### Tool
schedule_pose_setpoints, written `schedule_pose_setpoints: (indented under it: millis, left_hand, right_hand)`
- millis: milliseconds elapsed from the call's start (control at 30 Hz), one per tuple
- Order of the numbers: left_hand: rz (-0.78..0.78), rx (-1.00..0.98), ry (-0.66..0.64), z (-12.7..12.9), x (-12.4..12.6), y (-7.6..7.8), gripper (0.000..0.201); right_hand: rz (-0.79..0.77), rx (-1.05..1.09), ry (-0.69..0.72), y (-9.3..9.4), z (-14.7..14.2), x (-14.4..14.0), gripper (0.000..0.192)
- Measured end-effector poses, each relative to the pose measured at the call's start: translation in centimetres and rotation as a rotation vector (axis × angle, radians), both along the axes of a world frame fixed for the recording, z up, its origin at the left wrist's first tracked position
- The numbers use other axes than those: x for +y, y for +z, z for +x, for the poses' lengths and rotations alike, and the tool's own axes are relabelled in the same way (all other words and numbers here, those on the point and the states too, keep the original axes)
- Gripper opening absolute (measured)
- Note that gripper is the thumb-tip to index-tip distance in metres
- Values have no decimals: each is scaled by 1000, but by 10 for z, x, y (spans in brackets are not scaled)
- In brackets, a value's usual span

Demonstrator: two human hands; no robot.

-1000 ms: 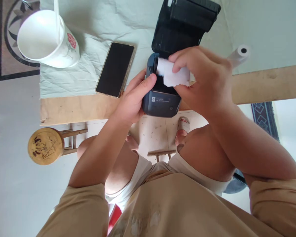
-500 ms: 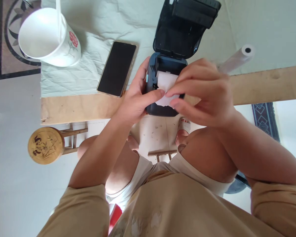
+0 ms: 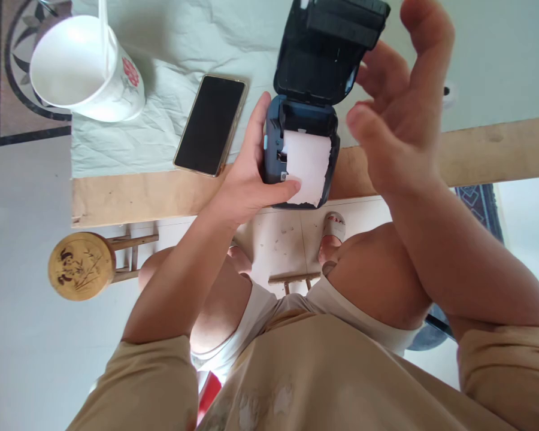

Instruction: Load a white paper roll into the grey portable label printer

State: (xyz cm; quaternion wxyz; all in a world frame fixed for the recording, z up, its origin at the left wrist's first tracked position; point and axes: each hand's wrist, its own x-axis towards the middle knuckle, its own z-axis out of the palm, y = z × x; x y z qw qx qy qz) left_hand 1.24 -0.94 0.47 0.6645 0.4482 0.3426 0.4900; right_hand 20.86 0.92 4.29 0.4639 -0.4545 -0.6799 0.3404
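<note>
A small dark portable printer (image 3: pixel 273 161) is held at the table's front edge, its black lid (image 3: pixel 326 60) swung up and away from me. White paper (image 3: pixel 308 164) with a torn edge lies out over the printer's front. My left hand (image 3: pixel 251 179) grips the printer's left side, and its thumb presses on the paper's lower left corner. To the right of the lid, my right hand (image 3: pixel 404 108) is raised with its fingers apart and nothing in it. Some of its fingertips are close to the lid's right edge; whether they touch it I cannot tell.
A phone (image 3: pixel 211 126) lies left of the printer on the pale green cloth. A white bucket (image 3: pixel 108 90) with a flower print stands at the far left. A white paper roll (image 3: pixel 449 96) is mostly hidden behind my right hand. A round wooden stool (image 3: pixel 81 266) stands below the table.
My right hand has let go of the paper and moved up and right, beside the lid. The paper now lies flat over the printer's front. My left hand keeps its hold.
</note>
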Motion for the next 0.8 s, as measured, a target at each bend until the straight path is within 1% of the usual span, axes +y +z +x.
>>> schedule_pose_setpoints:
  millis: [33,100,133,200,267,333,400,467,500,600,700,800]
  left_hand:
    - [-2,-2,12,0,0,0,104]
    - [-17,-9,37,0,1,0,103]
    - [-23,-15,43,0,1,1,103]
    - [-26,-26,47,0,1,2,102]
    - [-19,-43,40,1,0,3,95]
    - [-3,-83,15,2,-1,5,80]
    - [-5,-127,4,5,-3,7,58]
    - [-30,-132,12,7,-6,9,40]
    - [-48,-121,22,8,-6,9,34]
    - [-68,-100,33,8,-8,11,29]
    - [-37,-100,55,7,-7,11,28]
    - [-52,-137,58,8,-6,12,26]
  right_hand:
    - [-19,114,-2,0,0,3,47]
    - [-11,312,-66,-2,2,9,34]
    - [-41,338,-90,-4,3,12,29]
    - [-86,305,-101,-8,4,14,22]
    - [-127,230,-24,-13,4,13,21]
    - [-147,182,97,-18,1,9,28]
    - [-153,117,207,-21,-2,4,44]
    - [-147,43,271,-22,-4,0,56]
    - [-138,12,281,-22,-5,-2,58]
    - [-100,-54,263,-20,-6,-3,59]
    - [-55,-110,243,-17,-7,-3,59]
    - [-60,-147,208,-17,-7,-3,59]
